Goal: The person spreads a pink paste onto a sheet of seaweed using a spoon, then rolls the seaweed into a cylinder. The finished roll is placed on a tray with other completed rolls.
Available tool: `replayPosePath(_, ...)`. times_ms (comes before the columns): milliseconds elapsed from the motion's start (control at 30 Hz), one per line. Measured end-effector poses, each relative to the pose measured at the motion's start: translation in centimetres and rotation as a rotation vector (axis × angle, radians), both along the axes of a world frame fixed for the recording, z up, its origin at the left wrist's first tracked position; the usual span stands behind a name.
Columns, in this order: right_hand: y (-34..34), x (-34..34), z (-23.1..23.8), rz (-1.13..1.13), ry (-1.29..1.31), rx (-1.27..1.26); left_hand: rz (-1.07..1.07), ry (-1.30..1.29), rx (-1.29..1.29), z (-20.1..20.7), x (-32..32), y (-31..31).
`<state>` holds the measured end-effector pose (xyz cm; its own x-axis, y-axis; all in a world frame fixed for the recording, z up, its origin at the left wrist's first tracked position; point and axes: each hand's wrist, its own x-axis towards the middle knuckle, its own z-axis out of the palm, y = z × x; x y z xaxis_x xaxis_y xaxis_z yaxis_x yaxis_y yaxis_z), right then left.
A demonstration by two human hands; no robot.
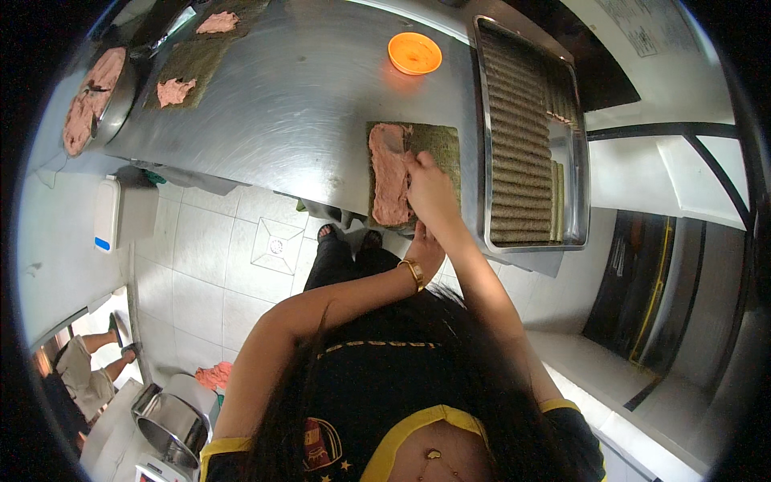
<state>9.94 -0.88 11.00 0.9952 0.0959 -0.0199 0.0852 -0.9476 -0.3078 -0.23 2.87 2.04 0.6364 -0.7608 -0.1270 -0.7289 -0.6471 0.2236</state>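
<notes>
In front of me on the steel table lies a dark green seaweed sheet (440, 143), its left half spread with a thick band of pink minced meat paste (390, 189). My right hand (434, 191) is closed over the sheet, just right of the paste. A flat greyish blade, seemingly of a spreader (393, 142), shows at the paste's far end by its fingers; the handle is hidden. My left hand (428, 251), with a gold bracelet on the wrist, is at the sheet's near edge, partly covered by my right forearm. Its fingers are mostly hidden.
An orange bowl (414, 53) stands farther back. To the right, a metal tray (584, 185) holds rows of seaweed-wrapped rolls (518, 145). At the left are seaweed sheets with paste lumps (176, 91) and a metal bowl (120, 104) of paste. Another person's legs (100, 365) show at the lower left.
</notes>
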Motion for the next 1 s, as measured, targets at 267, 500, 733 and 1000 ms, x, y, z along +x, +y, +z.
replayPosePath(267,-3.1,-2.6,0.0,-0.185,-0.058,0.301,-0.008,-0.111,0.097,1.7,-0.6,1.5)
replayPosePath(500,-0.6,-5.7,-1.7,-0.068,0.021,0.054,0.062,0.466,-0.370,0.1,0.3,2.3)
replayPosePath(733,-2.1,-8.0,0.9,-0.039,0.105,0.247,-0.159,0.216,-0.266,-0.1,-0.3,3.2)
replayPosePath(1000,-3.1,-7.8,-0.3,-0.193,-0.042,0.321,-0.027,0.657,-0.502,3.3,2.1,13.1)
